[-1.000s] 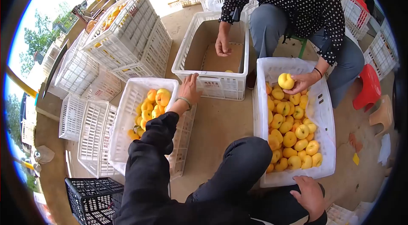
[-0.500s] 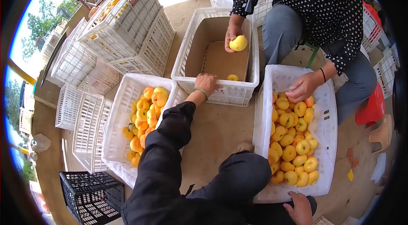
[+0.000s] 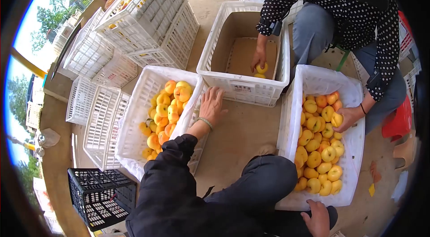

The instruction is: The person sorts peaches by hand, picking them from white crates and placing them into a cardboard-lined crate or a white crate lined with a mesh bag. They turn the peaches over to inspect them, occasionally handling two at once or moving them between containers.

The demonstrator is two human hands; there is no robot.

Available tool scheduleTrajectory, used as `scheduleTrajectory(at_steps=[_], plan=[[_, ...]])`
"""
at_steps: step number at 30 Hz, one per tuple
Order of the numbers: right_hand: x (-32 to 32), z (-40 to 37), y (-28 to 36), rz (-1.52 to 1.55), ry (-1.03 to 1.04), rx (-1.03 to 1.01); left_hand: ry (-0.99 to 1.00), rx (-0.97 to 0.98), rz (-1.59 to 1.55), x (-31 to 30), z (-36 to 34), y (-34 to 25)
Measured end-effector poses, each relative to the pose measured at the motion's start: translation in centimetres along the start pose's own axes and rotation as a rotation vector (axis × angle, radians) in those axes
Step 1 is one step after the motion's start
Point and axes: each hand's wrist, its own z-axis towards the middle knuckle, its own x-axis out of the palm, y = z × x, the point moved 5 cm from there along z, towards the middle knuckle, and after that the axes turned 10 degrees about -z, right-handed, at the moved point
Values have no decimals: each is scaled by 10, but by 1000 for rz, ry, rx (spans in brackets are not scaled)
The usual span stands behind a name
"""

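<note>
My left hand (image 3: 211, 108), with a beaded bracelet at its wrist, is open and holds nothing. Its fingers stretch forward beside the right wall of the left crate (image 3: 156, 75), a white-lined one with orange-yellow peaches (image 3: 172, 114). On my knee, by the near edge of the right crate (image 3: 354, 165), lies my right hand (image 3: 318, 218), also open and holding nothing. That crate carries many yellow peaches (image 3: 316, 158). Between the two, farther off, stands a white crate (image 3: 244, 85) lined with cardboard (image 3: 245, 53).
A co-worker in a dotted shirt sits opposite, one hand (image 3: 259, 55) at a peach (image 3: 261, 68) in the cardboard-lined crate, the other hand (image 3: 350, 117) on a peach in the right crate. Stacked white crates (image 3: 156, 26) and a black crate (image 3: 101, 196) stand left; a red stool (image 3: 398, 120) stands right.
My left hand has come back from the rim of the cardboard-lined crate towards the left crate. The co-worker's hand has lowered a peach into the cardboard-lined crate; their other hand has grasped a peach.
</note>
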Motion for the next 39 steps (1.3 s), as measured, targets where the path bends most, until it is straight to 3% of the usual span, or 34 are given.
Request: scheduleTrajectory(at_steps=[2, 4, 7, 13, 14, 16, 22, 24, 27, 33, 36, 39], plan=[[-2, 8, 8, -1, 40, -32, 70, -54, 8, -18, -55, 0], [-12, 17, 25, 54, -100, -210, 53, -139, 58, -32, -104, 4], [-10, 28, 37, 18, -35, -328, 28, -181, 127, -41, -124, 19], [-8, 30, 54, -48, 50, -338, 43, 180, 378, -17, -31, 60], [-7, 31, 57, -66, 21, -368, 37, 178, 381, -14, -23, 64], [-7, 31, 69, -8, 18, -375, 210, -18, 312, -19, -17, 70], [9, 31, 69, 33, 65, -457, 202, -51, 276, -26, -9, 79], [3, 29, 72, 11, 38, -474, 105, -53, 266, -21, 1, 93], [-11, 16, 66, 21, -80, -479, 122, -131, 301, -22, 8, 102], [12, -21, 10, 27, -96, -258, 102, -140, 362, -22, 18, 110], [22, -34, 0, 68, -73, -280, 168, -187, 412, -19, 18, 107], [29, -38, -2, 117, -55, -274, 45, -77, 454, -20, 16, 96]])
